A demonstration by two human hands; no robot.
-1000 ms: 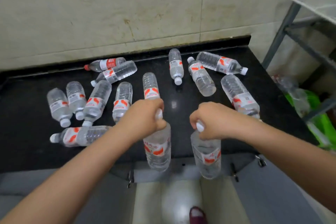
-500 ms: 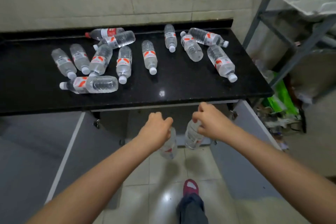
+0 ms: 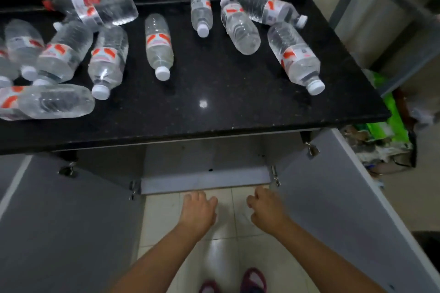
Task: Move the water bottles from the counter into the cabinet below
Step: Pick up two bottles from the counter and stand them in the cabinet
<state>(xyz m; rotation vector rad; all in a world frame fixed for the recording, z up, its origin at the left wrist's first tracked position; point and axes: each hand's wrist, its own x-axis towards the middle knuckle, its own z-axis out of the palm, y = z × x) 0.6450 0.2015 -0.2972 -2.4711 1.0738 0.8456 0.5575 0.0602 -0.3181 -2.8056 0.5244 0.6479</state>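
Both hands are down low in front of the open cabinet point(image 3: 204, 169), and both are empty. The left hand point(image 3: 198, 210) hangs just short of the cabinet's bottom lip, its fingers point(image 3: 194, 197) loosely curled and a little apart, gripping nothing. The right hand point(image 3: 267, 209) sits beside it, nearer the right door point(image 3: 333, 197), fingers point(image 3: 258, 194) half bent and parted, nothing between them either. Both doors swing wide, the left door point(image 3: 66, 221) opening toward the camera. Inside the cabinet only bare grey panels show; whether any bottle stands deeper in, I cannot tell. Above the cabinet, the black desk point(image 3: 214, 112) carries the water bottles, all lying on their sides. A lone bottle point(image 3: 159, 46) lies above the cabinet's middle, white cap toward the front edge. A right-hand bottle point(image 3: 295, 57) lies over the right door's hinge side, cap pointing at the desk's front right corner. More bottles crowd over the left door, one near bottle point(image 3: 47, 102) lying crosswise closest to the desk's front edge. Below the cabinet, on the tiled floor point(image 3: 162, 211), two dark red slippers point(image 3: 253, 279) peek in.
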